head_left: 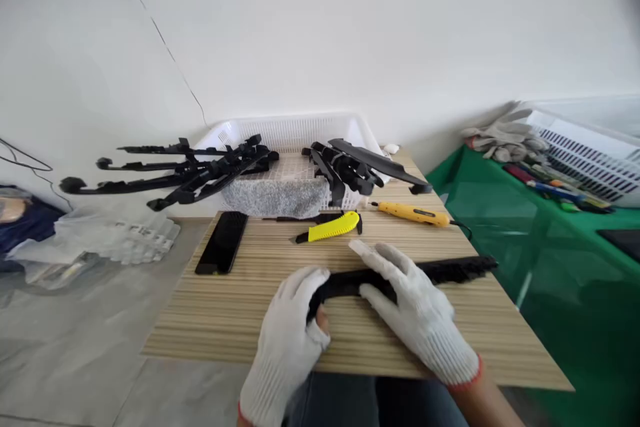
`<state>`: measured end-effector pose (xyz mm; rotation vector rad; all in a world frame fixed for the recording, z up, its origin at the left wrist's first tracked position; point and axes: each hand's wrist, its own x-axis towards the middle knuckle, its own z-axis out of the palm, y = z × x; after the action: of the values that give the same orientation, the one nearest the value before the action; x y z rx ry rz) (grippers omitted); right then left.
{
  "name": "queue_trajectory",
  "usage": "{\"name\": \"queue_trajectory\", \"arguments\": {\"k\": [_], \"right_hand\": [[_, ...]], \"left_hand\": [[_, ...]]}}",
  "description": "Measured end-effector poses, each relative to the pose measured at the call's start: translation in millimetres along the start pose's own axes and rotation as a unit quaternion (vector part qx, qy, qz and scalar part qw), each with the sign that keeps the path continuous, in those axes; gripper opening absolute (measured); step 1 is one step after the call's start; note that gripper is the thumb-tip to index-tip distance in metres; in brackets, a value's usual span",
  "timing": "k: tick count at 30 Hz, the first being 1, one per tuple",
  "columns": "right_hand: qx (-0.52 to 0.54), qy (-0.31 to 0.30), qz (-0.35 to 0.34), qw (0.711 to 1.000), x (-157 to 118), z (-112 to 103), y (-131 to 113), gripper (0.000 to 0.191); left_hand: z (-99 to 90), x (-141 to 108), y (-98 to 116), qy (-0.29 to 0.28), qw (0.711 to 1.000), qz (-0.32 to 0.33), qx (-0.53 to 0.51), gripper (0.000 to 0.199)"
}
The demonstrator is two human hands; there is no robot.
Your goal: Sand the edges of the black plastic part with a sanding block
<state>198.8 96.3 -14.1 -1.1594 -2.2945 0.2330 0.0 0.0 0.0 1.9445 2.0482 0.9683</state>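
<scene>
A long black plastic part (345, 284) lies across the front of the wood-grain table. My left hand (290, 327), in a white knit glove with the thumb tip bare, is closed around its left end. My right hand (410, 300), gloved too, grips the part near its middle, with the thumb on the near side and the fingers over the far side. The rough right end (465, 269) sticks out past my right hand. Beyond the hands lies a yellow utility knife (333, 227), its blade end pointing left.
A white plastic basket (300, 125) at the back holds several black parts (200, 173) that jut over its sides. A phone (221, 242) lies left, a yellow corded tool (413, 213) right. Pens and gloves (505, 137) lie on a green-covered table (480, 193).
</scene>
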Motion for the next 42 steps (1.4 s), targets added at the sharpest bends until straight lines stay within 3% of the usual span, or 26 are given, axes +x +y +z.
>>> {"name": "queue_trajectory", "arguments": {"k": [5,9,12,14,16,18,20,23,28,33,37,42], "right_hand": [[0.087,0.065,0.047,0.993,-1,4,8,0.041],[0.055,0.196,0.127,0.971,-3,3,17,0.04],[0.015,0.278,0.096,0.956,-3,-1,18,0.03],[0.015,0.231,0.031,0.972,-1,-2,17,0.028],[0.041,0.118,-0.08,0.989,2,-3,12,0.029],[0.071,0.029,-0.204,0.976,5,-2,6,0.026],[0.086,0.007,-0.266,0.96,6,-1,1,0.021],[0.098,0.019,-0.239,0.966,6,0,-1,0.019],[0.084,0.039,-0.084,0.992,4,-1,5,0.04],[0.004,0.087,0.05,0.995,0,1,5,0.041],[-0.013,0.057,0.046,0.997,-2,4,5,0.047],[0.013,0.079,-0.019,0.997,-2,-7,7,0.052]], "left_hand": [[-0.8,11,3,-0.036,0.999,-0.01,0.024,0.063],[-5.5,11,-12,-0.007,0.998,-0.016,0.06,0.056],[-8.5,9,-22,0.02,0.995,-0.042,0.092,0.046],[-8.5,8,-25,0.029,0.992,-0.051,0.112,0.042],[-7.3,8,-25,0.031,0.99,-0.051,0.127,0.039],[-5.9,8,-25,0.031,0.989,-0.052,0.134,0.034],[-5.0,8,-25,0.031,0.989,-0.052,0.131,0.03],[-4.9,7,-27,0.034,0.989,-0.058,0.13,0.03],[-5.1,6,-27,0.059,0.98,-0.104,0.157,0.032],[-5.0,5,-26,0.055,0.981,-0.103,0.155,0.029],[-5.1,4,-26,0.059,0.984,-0.102,0.137,0.028],[-4.2,3,-29,0.067,0.987,-0.111,0.095,0.033]]}}
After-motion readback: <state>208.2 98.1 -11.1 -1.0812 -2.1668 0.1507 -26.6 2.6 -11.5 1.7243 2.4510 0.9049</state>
